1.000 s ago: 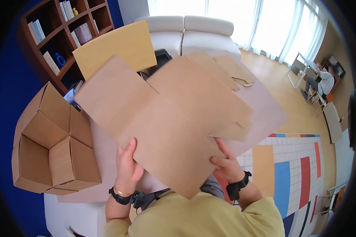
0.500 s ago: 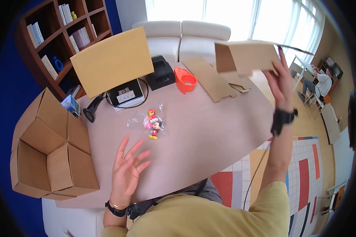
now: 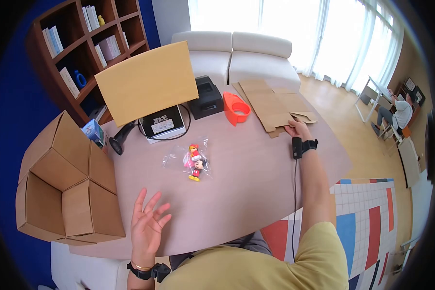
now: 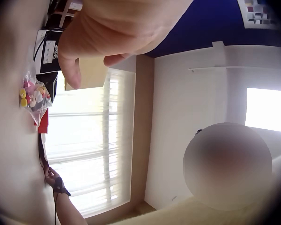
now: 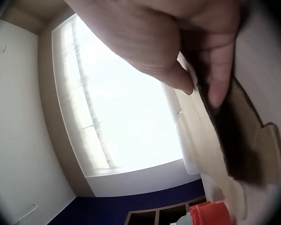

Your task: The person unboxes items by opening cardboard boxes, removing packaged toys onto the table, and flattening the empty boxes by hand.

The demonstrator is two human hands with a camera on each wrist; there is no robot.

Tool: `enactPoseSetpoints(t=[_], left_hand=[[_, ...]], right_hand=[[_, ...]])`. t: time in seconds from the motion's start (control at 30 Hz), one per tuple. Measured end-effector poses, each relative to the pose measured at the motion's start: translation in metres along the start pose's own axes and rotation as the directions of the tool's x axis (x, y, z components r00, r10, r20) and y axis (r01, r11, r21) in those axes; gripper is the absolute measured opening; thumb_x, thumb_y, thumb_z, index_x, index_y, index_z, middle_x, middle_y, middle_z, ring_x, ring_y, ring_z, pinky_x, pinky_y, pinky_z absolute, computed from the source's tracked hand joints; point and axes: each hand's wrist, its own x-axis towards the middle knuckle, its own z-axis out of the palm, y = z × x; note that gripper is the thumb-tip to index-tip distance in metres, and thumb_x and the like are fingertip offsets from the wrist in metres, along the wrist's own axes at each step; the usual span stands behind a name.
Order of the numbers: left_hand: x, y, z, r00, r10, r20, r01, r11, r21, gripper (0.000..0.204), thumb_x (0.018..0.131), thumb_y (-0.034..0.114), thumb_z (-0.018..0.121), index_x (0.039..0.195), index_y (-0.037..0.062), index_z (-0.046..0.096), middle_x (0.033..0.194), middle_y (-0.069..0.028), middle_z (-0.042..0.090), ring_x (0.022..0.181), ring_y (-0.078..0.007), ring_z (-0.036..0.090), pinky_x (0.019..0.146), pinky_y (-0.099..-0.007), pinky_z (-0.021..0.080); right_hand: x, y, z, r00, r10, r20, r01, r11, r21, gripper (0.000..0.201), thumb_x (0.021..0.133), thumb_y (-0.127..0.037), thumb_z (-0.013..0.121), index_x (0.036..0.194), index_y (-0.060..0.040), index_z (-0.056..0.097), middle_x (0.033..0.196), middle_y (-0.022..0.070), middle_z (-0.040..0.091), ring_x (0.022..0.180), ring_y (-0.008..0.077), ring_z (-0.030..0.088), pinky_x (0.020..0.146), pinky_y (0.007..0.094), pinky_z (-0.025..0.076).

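The pale table bears flattened cardboard, an orange tape dispenser, a black device, bagged toy figures and a scanner. An open box seemingly rests at its left.

Left hand hovers, fingers spread; right hand pinches, its arm outstretched.

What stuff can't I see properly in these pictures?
Head view: all of the pink toy, partly covered by the other toys.
Head view: any writing on the books, too small.
Left wrist view: all of the left hand, cut off by the top edge.
Right wrist view: some fingers of the right hand, hidden behind the hand itself.
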Motion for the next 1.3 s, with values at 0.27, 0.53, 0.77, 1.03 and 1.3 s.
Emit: enactPoseSetpoints(t=[0.27,0.53,0.77,1.03,1.3], left_hand=[[0.003,-0.002,-0.002,1.0,-0.003,0.023,0.002,0.999,0.038,0.06,0.088,0.003,0.047,0.143,0.0071,0.022,0.136,-0.0219,0.038,0.106,-0.0288,0.057,0.084,-0.0376,0.054],[-0.012,0.012,-0.012,0.996,0.088,-0.032,-0.084,0.991,0.101,0.057,0.087,0.005,0.05,0.139,0.0038,0.028,0.13,-0.0223,0.043,0.103,-0.0276,0.058,0.081,-0.0352,0.054],[-0.036,0.049,-0.02,0.865,0.48,0.145,-0.475,0.691,0.545,0.044,0.087,0.003,0.051,0.129,-0.0003,0.041,0.124,-0.0205,0.052,0.11,-0.0272,0.055,0.09,-0.037,0.046],[-0.062,0.096,-0.057,0.564,0.72,0.405,0.037,-0.511,0.859,0.048,0.083,0.018,0.061,0.126,0.0024,0.049,0.125,-0.0212,0.05,0.119,-0.0396,0.044,0.1,-0.0479,0.033],[-0.059,0.09,-0.08,0.778,0.596,0.198,0.312,-0.64,0.703,0.078,0.072,0.047,0.068,0.13,0.0002,0.044,0.13,-0.0264,0.044,0.12,-0.0421,0.041,0.1,-0.0509,0.031]], right_hand=[[-0.021,-0.027,-0.01,0.997,0.022,-0.07,-0.047,0.929,-0.368,0.065,0.088,0.004,0.05,0.144,-0.0073,0.019,0.072,0.0067,0.059,0.049,0.0115,0.055,0.042,0.0223,0.045],[-0.048,-0.03,0.038,0.863,-0.455,0.218,0.08,-0.302,-0.95,0.065,0.076,-0.037,0.066,0.128,-0.0032,0.047,0.107,0.0205,0.059,0.096,0.0339,0.06,0.084,0.0492,0.046],[-0.011,0.035,0.075,0.868,-0.054,0.493,0.41,-0.482,-0.774,0.053,0.09,-0.018,0.04,0.141,-0.0111,0.027,0.137,0.0282,0.036,0.13,0.0451,0.03,0.104,0.0582,0.025],[0.003,0.015,0.089,0.912,0.004,0.411,0.376,-0.413,-0.83,0.055,0.091,-0.018,0.042,0.142,-0.0106,0.025,0.14,0.0273,0.033,0.134,0.0417,0.024,0.109,0.0543,0.018],[-0.078,0.013,0.154,0.545,-0.449,0.708,0.699,-0.223,-0.68,0.034,0.086,-0.006,0.051,0.12,-0.005,0.056,0.13,0.0175,0.049,0.123,0.0364,0.042,0.104,0.0436,0.032]])
